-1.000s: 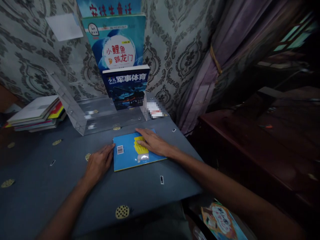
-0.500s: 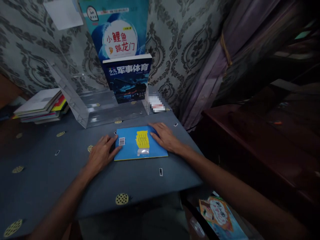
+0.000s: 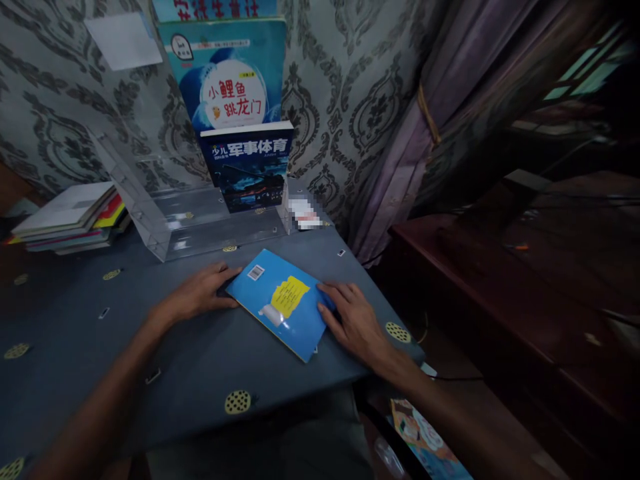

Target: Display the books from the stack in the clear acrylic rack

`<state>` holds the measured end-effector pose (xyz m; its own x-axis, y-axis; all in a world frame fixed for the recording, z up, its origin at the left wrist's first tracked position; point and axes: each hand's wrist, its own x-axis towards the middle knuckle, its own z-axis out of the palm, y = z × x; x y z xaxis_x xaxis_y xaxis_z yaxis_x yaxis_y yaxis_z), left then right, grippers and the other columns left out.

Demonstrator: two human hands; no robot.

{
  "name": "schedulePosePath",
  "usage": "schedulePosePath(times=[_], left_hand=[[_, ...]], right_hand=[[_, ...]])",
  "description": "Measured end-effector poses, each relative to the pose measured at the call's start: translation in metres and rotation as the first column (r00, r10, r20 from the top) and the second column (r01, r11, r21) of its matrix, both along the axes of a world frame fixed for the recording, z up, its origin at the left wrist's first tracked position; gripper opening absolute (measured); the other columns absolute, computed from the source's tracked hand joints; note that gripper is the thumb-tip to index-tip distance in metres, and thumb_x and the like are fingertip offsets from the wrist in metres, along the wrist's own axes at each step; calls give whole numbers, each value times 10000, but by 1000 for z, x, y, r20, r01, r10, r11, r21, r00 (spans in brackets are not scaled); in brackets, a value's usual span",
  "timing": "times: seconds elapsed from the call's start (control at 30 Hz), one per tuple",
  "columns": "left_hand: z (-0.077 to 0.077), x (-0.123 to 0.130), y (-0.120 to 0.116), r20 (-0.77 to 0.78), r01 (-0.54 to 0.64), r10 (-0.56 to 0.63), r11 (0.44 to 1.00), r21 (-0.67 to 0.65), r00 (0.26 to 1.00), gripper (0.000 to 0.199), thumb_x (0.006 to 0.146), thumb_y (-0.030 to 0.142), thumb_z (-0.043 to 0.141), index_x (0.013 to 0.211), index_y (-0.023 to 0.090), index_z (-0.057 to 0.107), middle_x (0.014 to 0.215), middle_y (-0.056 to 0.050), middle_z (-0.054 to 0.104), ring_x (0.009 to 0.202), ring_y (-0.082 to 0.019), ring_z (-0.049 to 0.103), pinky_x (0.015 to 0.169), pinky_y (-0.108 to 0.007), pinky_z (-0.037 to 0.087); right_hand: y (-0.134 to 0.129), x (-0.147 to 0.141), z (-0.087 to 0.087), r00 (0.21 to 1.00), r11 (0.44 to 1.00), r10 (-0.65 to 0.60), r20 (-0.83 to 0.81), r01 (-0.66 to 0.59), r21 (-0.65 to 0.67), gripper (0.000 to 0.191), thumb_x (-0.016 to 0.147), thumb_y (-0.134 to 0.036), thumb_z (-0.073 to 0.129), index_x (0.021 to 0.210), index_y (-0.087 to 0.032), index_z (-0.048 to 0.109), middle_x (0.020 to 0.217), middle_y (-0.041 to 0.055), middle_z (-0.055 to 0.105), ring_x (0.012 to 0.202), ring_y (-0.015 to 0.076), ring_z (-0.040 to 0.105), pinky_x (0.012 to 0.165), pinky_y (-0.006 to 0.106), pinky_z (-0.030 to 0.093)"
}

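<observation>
A blue book (image 3: 250, 287) with a barcode and a yellow patch lies at a slant on the table's grey-blue cloth (image 3: 190, 373). My left hand (image 3: 203, 291) is at its left corner, thumb and fingers apart around that corner. On the right edge rests my right hand (image 3: 350, 317), its fingers over the cover and spread a little. Both hands touch the book from opposite sides. Behind it, a clear acrylic rack (image 3: 215, 233) holds a dark blue book (image 3: 253, 173), with a teal book (image 3: 230, 73) standing further back.
A stack of books (image 3: 70, 213) is at the table's left rear. White paper (image 3: 125, 41) hangs by the patterned wall. Right of the table are a purple curtain (image 3: 395, 147) and a dark red surface (image 3: 450, 267). Another book (image 3: 425, 433) lies below the table edge.
The blue book has turned clockwise from nearly square to a slant. My right hand has moved towards me and slightly right; my left hand has shifted slightly up. The view has tilted a little.
</observation>
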<state>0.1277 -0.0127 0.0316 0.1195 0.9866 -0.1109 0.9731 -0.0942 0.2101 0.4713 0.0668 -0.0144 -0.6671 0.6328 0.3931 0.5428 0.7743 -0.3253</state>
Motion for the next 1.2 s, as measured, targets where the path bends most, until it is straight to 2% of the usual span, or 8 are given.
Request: schedulePosePath(times=[0.13, 0.27, 0.47, 0.57, 0.67, 0.83, 1.07, 1.2], left_hand=[[-11, 6, 5, -2, -100, 102, 979, 177, 995, 516, 948, 479, 520, 1432, 304, 494, 1344, -101, 598, 1154, -305, 615, 883, -412, 527], [-13, 28, 6, 47, -113, 104, 965, 235, 993, 380, 975, 317, 439, 1319, 234, 574, 1192, -96, 626, 1041, -264, 636, 839, -406, 556], [-21, 49, 1, 153, -103, 50, 927, 360, 987, 345, 1021, 351, 372, 1216, 194, 609, 1269, -116, 616, 1185, -264, 593, 1010, -451, 520], [-28, 51, 0, 132, -95, 47, 916, 389, 990, 325, 1004, 365, 436, 1223, 182, 591, 1296, -134, 611, 1192, -289, 596, 1011, -484, 517], [-33, 53, 0, 102, -85, 47, 911, 403, 994, 308, 994, 313, 443, 1235, 171, 573, 1253, -143, 623, 1148, -300, 614, 964, -488, 529], [-34, 55, -1, 79, -84, 56, 902, 424, 995, 283, 993, 287, 441, 1215, 180, 580, 1203, -131, 637, 1079, -281, 635, 897, -449, 546], [-34, 53, -2, 16, -54, 52, 903, 426, 999, 319, 1020, 342, 395, 1229, 188, 580, 1309, -145, 624, 1177, -300, 617, 983, -496, 515], [-34, 54, -2, 21, -82, 81, 908, 412, 997, 352, 1023, 377, 388, 1258, 198, 578, 1333, -141, 620, 1180, -302, 617, 967, -488, 520]], right_hand=[[-31, 6, 2, 997, 999, 32, -75, -32, -5, 298, 1010, -294, 467, 1211, -163, 642, 991, 122, 690, 901, 274, 621, 805, 447, 556], [-51, 2, 5, 982, 989, 148, -116, -148, 10, 281, 1012, -267, 475, 1224, -165, 629, 941, 100, 680, 865, 242, 629, 784, 408, 565], [-26, -22, 23, 979, 977, 196, -61, -200, -67, 282, 1028, -265, 433, 1034, -165, 696, 875, 101, 714, 815, 234, 658, 763, 399, 567], [-2, -60, 34, 961, 958, 266, -71, -272, -88, 345, 1046, -333, 416, 1277, -186, 627, 1116, 130, 719, 1061, 265, 655, 930, 451, 546], [19, -107, 38, 899, 881, 426, -103, -438, -180, 442, 1052, -410, 417, 1445, -223, 493, 1462, 121, 566, 1356, 263, 518, 1127, 491, 428], [39, -149, 28, 860, 803, 507, -49, -493, -334, 591, 1040, -542, 381, 1489, -163, 448, 1533, 156, 498, 1439, 289, 443, 1219, 528, 295], [55, -119, 18, 901, 882, 423, 93, -386, -271, 598, 1032, -524, 413, 1501, -156, 449, 1618, 155, 369, 1512, 275, 328, 1234, 485, 312], [68, -94, 13, 922, 909, 373, 107, -339, -244, 576, 1047, -486, 379, 1493, -130, 455, 1621, 176, 352, 1517, 281, 315, 1235, 527, 303]])
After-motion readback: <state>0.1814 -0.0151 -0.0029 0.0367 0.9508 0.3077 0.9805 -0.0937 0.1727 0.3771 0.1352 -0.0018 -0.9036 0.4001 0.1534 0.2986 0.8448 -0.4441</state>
